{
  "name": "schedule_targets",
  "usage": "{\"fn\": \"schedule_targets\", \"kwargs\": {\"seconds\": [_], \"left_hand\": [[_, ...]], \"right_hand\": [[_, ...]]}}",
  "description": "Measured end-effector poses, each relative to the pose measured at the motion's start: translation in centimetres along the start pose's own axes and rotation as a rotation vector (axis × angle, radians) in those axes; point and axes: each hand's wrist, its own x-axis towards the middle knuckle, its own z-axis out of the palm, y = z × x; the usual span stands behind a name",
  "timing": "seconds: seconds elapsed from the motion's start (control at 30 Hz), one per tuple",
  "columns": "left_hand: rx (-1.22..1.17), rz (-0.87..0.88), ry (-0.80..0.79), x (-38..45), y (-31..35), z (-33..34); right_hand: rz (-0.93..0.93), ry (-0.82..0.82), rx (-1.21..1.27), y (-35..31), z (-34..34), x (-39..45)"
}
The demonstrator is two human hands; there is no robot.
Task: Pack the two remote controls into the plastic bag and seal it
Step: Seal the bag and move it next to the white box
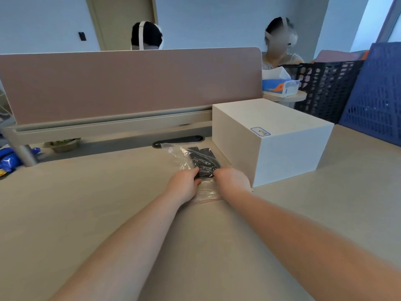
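Two black remote controls [202, 160] lie side by side inside a clear plastic bag [181, 156] on the desk, pointing away from me. The bag's red zip strip [209, 200] is at the near end, between my wrists. My left hand [184, 184] grips the bag and the remotes' near end from the left. My right hand [232, 180] grips them from the right. Fingers of both hands hide the remotes' near ends.
A white box [271, 140] with a small blue label stands right beside the bag. A pinkish desk divider [130, 83] and a cable slot [178, 141] lie beyond. Blue and black crates [373, 98] stand at the right. Two people sit behind the divider.
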Motion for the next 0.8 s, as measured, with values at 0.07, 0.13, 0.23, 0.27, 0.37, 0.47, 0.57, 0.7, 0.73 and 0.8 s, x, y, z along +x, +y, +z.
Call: {"fn": "schedule_targets", "kwargs": {"seconds": [0.07,0.13,0.23,0.27,0.37,0.47,0.57,0.7,0.73,0.8], "left_hand": [[-0.005,0.012,-0.007,1.0,0.3,0.3],[-0.018,0.016,-0.005,1.7,0.6,0.7],[-0.016,0.002,0.012,2.0,0.8,1.1],[-0.005,-0.007,0.019,1.9,0.8,1.2],[0.0,-0.031,0.03,1.2,0.7,1.0],[-0.006,-0.046,0.04,0.1,0.5,0.6],[-0.004,-0.057,0.058,-1.3,0.0,0.3],[-0.001,-0.075,0.098,-3.9,-0.1,-0.6],[-0.002,-0.097,0.088,-4.8,0.0,-1.0],[0.009,-0.122,0.067,-6.2,0.0,-1.4]], "right_hand": [[0.03,-0.003,-0.014,0.4,-0.1,0.1],[0.045,0.002,-0.02,0.6,0.0,0.4],[0.038,0.024,-0.029,0.8,0.3,0.9],[0.036,0.028,-0.03,0.8,0.4,1.0],[0.038,0.034,-0.015,1.1,0.8,1.4],[0.029,0.039,0.023,1.4,1.0,1.2],[0.0,0.051,0.025,1.6,0.8,0.4],[-0.049,0.081,-0.003,1.9,-0.3,-1.5],[-0.037,0.07,0.009,1.7,-0.8,-2.2],[-0.032,0.075,0.035,1.6,-1.9,-3.4]]}}
